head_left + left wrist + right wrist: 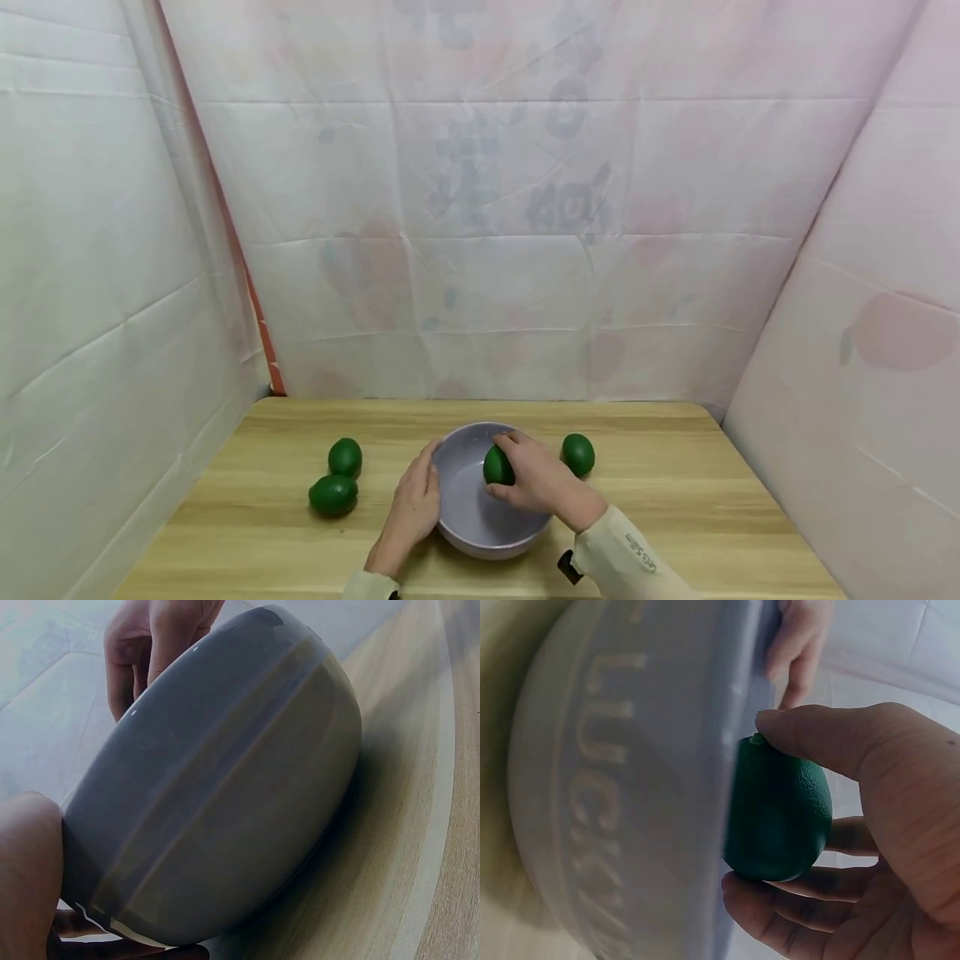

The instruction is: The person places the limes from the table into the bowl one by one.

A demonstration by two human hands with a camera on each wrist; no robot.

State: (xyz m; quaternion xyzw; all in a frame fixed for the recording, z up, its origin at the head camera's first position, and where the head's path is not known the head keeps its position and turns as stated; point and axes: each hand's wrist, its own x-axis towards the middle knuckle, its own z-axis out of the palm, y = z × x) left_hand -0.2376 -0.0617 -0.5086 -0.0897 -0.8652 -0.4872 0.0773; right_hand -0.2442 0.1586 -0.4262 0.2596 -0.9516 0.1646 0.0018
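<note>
A round grey-lilac bowl (468,500) stands on the wooden table. My left hand (415,497) holds its left side, thumb at the rim and fingers along the outer wall. My right hand (536,473) reaches over the right rim and grips a dark green lime (497,467) above the bowl's inside. In the right wrist view, the thumb presses the stem end of the lime (780,814), with the fingers on its opposite side. Raised letters mark the bowl's outer wall (652,787). The left wrist view shows the bowl's side (225,780), which hides most of the left fingers.
Left of the bowl, two more limes lie close together: one farther back (345,457), one nearer (333,495). Another lime (578,455) sits to the right, just beyond the right wrist. White printed sheets (510,250) enclose the wooden table (675,500) at the back and sides.
</note>
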